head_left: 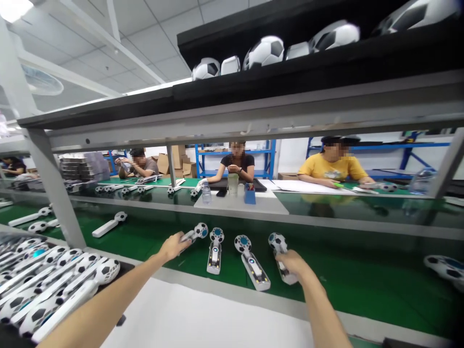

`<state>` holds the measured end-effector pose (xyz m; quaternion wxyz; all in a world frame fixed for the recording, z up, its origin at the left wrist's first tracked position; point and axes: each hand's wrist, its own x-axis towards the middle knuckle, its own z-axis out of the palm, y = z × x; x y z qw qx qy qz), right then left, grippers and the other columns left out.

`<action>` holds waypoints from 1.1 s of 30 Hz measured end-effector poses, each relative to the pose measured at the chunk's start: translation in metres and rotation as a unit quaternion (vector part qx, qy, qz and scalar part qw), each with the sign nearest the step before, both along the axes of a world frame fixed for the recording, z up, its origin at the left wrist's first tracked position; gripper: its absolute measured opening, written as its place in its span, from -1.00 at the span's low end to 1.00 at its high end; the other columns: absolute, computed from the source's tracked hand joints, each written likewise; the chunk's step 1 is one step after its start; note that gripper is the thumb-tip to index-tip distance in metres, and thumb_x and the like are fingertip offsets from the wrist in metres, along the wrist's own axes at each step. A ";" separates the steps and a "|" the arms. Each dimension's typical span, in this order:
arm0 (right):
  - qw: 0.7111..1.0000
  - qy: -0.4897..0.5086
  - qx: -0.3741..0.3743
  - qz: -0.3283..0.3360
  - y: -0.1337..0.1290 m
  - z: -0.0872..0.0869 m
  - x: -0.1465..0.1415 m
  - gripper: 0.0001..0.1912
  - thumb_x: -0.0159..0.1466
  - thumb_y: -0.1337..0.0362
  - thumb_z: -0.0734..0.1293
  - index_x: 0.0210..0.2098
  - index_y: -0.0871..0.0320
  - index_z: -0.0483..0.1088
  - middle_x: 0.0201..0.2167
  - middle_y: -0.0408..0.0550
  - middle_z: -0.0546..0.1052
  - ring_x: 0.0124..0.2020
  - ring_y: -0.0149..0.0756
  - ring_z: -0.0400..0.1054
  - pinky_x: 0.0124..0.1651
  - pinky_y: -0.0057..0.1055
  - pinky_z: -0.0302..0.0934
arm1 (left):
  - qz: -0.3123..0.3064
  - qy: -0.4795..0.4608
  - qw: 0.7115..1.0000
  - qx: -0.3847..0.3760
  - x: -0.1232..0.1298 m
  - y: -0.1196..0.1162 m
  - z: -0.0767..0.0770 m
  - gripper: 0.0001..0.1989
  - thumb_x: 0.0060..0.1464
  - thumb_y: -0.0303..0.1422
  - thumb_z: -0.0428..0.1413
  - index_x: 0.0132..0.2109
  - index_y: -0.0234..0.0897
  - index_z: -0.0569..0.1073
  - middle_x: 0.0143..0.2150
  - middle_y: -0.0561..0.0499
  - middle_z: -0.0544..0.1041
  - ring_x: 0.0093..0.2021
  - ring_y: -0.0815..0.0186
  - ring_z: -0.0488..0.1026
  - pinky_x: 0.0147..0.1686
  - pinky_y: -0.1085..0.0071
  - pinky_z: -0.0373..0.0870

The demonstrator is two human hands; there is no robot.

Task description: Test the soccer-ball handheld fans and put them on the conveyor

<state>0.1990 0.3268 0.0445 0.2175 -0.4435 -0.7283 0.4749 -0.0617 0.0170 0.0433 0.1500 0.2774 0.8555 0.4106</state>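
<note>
My left hand (172,247) is closed round the handle of a white handheld device with a soccer-ball-patterned head (200,230), over the green belt. My right hand (293,263) grips the handle of a similar soccer-ball device (277,241), whose lower end shows below the fingers. Between my hands lie two more of these devices, a left one (215,256) and a right one (255,271). Both have their handle fronts uncovered, with a round dark badge and yellow spots inside. Their round heads point away from me, with blue centres.
Many devices (68,275) are heaped at left. The green belt (362,275) runs across, with a single device (110,224) farther left and another (445,268) at right. White paper (203,319) lies before me. Overhead, a black shelf (232,92) holds ball-headed pieces. Three co-workers (237,164) sit opposite.
</note>
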 end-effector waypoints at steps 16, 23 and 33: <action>0.840 0.410 -0.248 0.256 -0.148 0.156 0.048 -0.55 0.14 0.28 0.40 0.03 0.23 0.41 -0.33 0.08 0.58 -0.55 -0.32 0.42 -0.50 -0.48 0.32 | -0.256 -0.454 0.706 0.479 0.153 -0.033 0.128 -0.65 0.29 -0.26 -0.13 0.02 -0.38 0.40 -0.19 -0.11 0.50 -0.53 0.51 0.37 -0.59 0.65 0.41; 0.675 0.477 -0.401 0.395 -0.198 0.149 0.048 -0.62 0.17 0.18 0.40 -0.01 0.06 0.51 -0.34 -0.01 0.59 -0.58 -0.47 0.39 -0.50 -0.61 0.23 | -0.463 -0.560 0.473 0.499 0.164 -0.052 0.133 -0.53 0.34 -0.34 -0.19 0.26 -0.53 0.25 -0.12 -0.23 0.62 -0.23 0.26 0.62 -0.31 0.53 0.57; 0.758 0.454 -0.319 0.343 -0.220 0.158 0.052 -0.45 0.09 0.17 0.45 0.08 0.06 0.41 -0.35 -0.04 0.54 -0.55 -0.39 0.40 -0.51 -0.55 0.17 | -0.339 -0.409 0.686 0.498 0.177 -0.054 0.137 -0.53 0.14 -0.36 0.15 0.19 -0.30 0.31 -0.26 -0.12 0.56 -0.38 0.24 0.55 -0.36 0.40 0.46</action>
